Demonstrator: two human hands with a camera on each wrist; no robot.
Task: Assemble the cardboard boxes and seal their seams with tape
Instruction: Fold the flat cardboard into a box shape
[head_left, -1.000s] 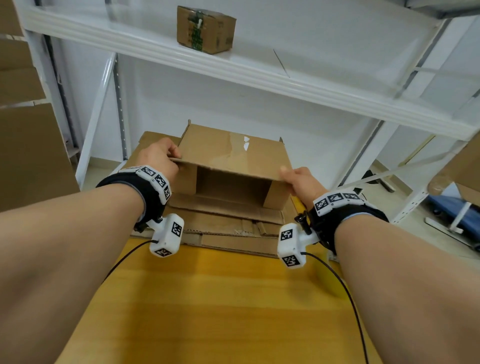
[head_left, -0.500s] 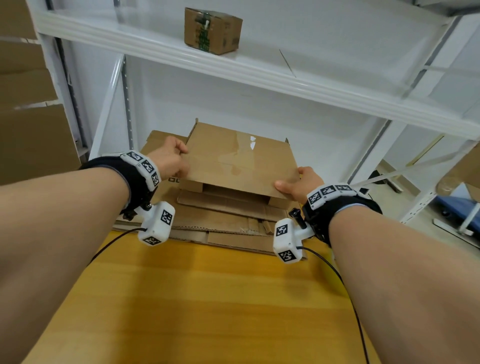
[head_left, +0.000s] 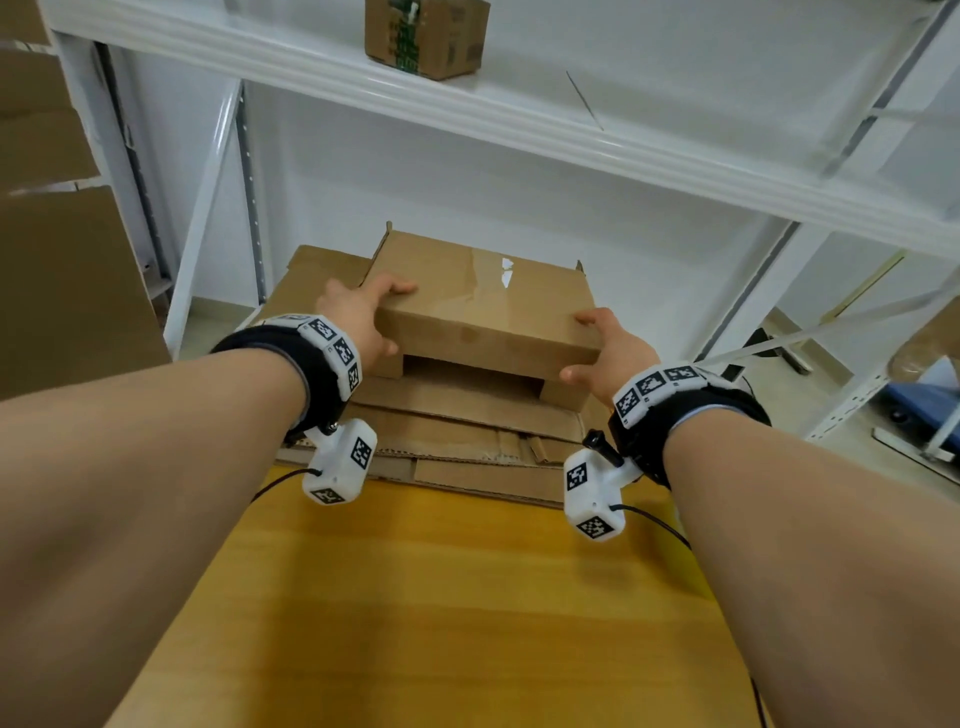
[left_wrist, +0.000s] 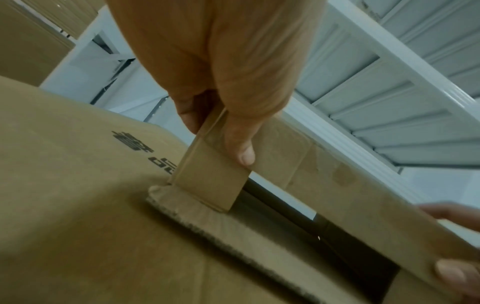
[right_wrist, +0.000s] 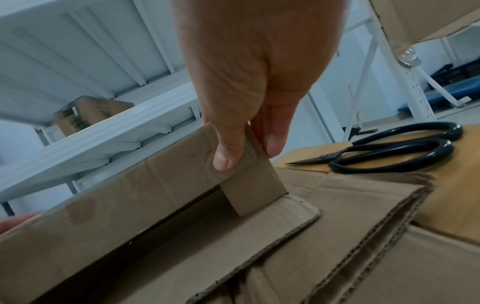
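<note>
A brown cardboard box (head_left: 483, 301) stands half opened on a stack of flattened cartons (head_left: 467, 441) at the far end of the yellow table (head_left: 441, 597). Its near flap hangs down over a dark opening. Clear tape glints on its top panel. My left hand (head_left: 363, 317) grips the box's near left corner, and in the left wrist view the left hand (left_wrist: 215, 133) has its thumb on the front of the box (left_wrist: 324, 185) and its fingers behind the side flap. My right hand (head_left: 597, 348) pinches the near right corner, and the right wrist view shows the right hand (right_wrist: 249, 152) with thumb in front and fingers at the side of the box (right_wrist: 130, 195).
Black scissors (right_wrist: 389, 154) lie on the table just right of the carton stack (right_wrist: 337, 226). A white metal shelf (head_left: 519, 119) runs overhead with a small sealed box (head_left: 426, 36) on it. More cardboard (head_left: 62, 260) leans at the left.
Half a second ago the box was pressed nearly flat. It now stands opened up with its near flap folded down. Both hands have stayed on its near corners.
</note>
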